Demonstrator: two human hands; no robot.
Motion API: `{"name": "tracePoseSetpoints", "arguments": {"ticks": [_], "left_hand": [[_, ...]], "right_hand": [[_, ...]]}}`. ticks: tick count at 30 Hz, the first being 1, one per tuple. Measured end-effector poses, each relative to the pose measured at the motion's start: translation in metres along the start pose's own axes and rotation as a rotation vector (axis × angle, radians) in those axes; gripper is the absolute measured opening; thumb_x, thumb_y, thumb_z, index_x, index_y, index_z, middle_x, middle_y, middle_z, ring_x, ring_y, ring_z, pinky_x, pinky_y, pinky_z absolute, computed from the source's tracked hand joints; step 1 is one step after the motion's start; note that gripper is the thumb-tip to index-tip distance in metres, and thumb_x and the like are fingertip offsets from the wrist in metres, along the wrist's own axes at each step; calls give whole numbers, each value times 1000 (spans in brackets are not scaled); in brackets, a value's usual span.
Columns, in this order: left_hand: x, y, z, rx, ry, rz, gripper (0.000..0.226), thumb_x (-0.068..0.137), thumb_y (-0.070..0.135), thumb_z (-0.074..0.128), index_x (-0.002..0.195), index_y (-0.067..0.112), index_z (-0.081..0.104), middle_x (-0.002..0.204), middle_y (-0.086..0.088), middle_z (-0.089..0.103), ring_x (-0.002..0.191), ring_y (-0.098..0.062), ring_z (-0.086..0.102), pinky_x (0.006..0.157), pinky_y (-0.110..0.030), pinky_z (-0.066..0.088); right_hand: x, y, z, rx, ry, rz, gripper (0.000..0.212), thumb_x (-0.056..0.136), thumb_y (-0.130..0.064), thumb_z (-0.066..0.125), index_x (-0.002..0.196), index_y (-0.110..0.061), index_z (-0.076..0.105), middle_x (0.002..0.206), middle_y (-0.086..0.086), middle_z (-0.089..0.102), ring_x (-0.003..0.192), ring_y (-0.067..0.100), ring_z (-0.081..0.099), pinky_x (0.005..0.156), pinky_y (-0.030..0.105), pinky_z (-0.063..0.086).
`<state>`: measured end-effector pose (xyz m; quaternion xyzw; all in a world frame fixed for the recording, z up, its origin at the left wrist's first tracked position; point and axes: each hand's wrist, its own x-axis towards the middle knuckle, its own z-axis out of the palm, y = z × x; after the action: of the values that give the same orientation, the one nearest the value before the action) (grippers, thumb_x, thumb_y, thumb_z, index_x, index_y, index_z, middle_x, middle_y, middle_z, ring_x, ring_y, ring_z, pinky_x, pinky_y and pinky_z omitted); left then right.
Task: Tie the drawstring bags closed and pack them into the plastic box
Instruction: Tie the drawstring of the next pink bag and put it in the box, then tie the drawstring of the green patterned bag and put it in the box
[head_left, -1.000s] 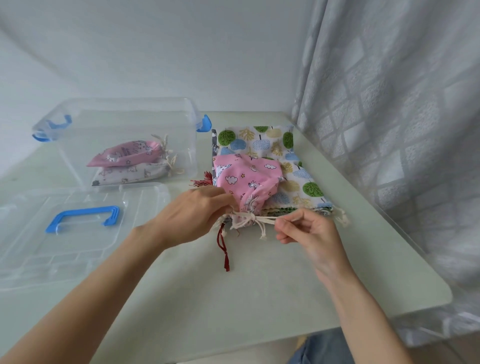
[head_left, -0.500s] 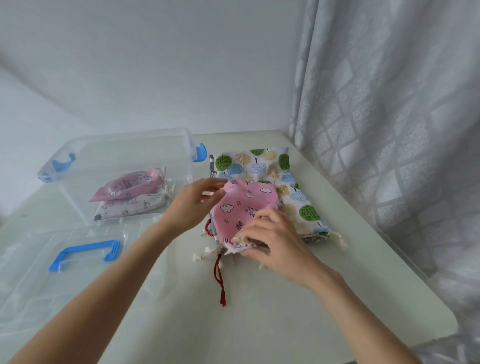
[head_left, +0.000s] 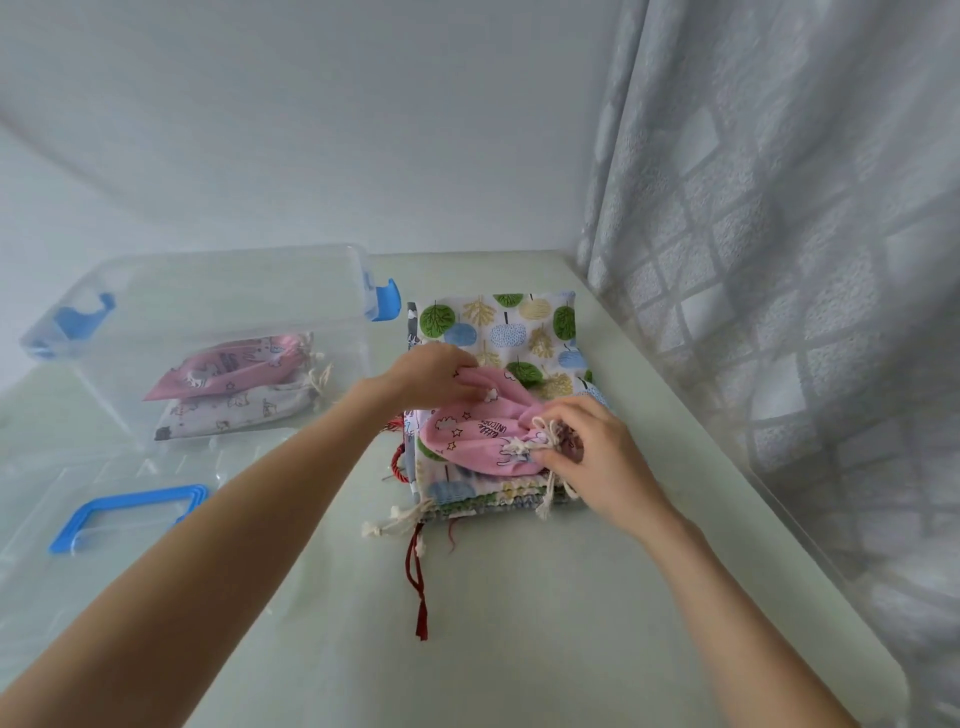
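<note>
The left hand (head_left: 431, 376) grips the pink unicorn drawstring bag (head_left: 478, 434) by its far end while the right hand (head_left: 587, 452) pinches its knotted cream drawstring (head_left: 540, 441), apparently gathering it up for the plastic box (head_left: 218, 291).

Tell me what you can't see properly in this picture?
Head view, the only one:
- Knot in the pink bag: the right hand hides whether it is tied.
- Stack of bags underneath: only edges show, so no count.
- Clear lid: cut off by the left edge.
</note>
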<state>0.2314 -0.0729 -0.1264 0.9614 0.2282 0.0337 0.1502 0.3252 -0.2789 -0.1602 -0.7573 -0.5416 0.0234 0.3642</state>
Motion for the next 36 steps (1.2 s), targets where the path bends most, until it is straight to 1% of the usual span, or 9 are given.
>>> {"name": "tracePoseSetpoints", "arguments": {"ticks": [5,9,14,19,22,26,28,32,36], "left_hand": [[-45,-1,-30,-245,404,76,14,89,26,60,80,18,65,64,9,56,59,-11,49,53,-23,35],[-90,-20,-81,-428,718,48,8,88,28,61,88,25,68,72,9,63,64,-7,52,60,-20,38],[-113,-78,-146,-354,925,-98,14,91,21,55,95,25,68,81,6,65,74,-13,56,68,-28,43],[-125,-144,-167,-212,889,-324,29,83,17,63,107,34,65,88,6,67,81,-19,62,72,-31,49],[-124,-176,-161,-179,789,-382,32,79,21,68,107,36,63,95,9,68,89,-17,65,76,-32,51],[-131,-193,-148,-12,665,-406,48,78,37,70,123,33,53,118,6,59,107,-17,56,81,-34,47],[-135,-181,-140,36,716,-338,42,82,38,66,122,31,54,117,6,61,109,-17,54,81,-33,46],[-137,-131,-115,-171,805,-121,37,84,31,65,120,27,55,106,9,64,95,-9,59,82,-31,49],[-133,-70,-75,-457,703,5,34,84,25,66,116,28,57,98,10,66,88,-4,63,79,-24,52]], "right_hand": [[14,-21,-29,33,121,-105,22,78,-8,72,97,-15,64,93,-5,60,81,12,59,72,22,49],[49,-59,-42,102,104,-287,29,80,1,66,101,-18,65,95,-6,60,87,7,58,76,15,47],[134,-120,-19,96,153,-458,24,81,4,62,96,-13,67,94,-6,59,90,9,53,77,11,40],[208,-154,38,-59,61,-407,11,85,-10,63,93,-15,68,86,-3,64,94,15,46,73,25,32],[234,-165,72,-56,-64,-379,16,84,-2,60,92,-13,69,90,3,67,94,22,54,72,27,35],[236,-171,88,-115,-297,-356,35,79,3,49,98,-20,68,125,-3,61,122,16,47,98,30,37],[224,-168,82,-91,-262,-348,40,76,4,46,98,-23,67,129,-8,58,128,12,41,104,30,32],[175,-152,56,-28,-79,-329,34,81,0,49,98,-22,68,113,-10,65,112,9,52,95,25,38],[110,-114,32,53,23,-295,38,83,4,51,109,-20,65,100,-14,67,93,2,63,87,21,49]]}}
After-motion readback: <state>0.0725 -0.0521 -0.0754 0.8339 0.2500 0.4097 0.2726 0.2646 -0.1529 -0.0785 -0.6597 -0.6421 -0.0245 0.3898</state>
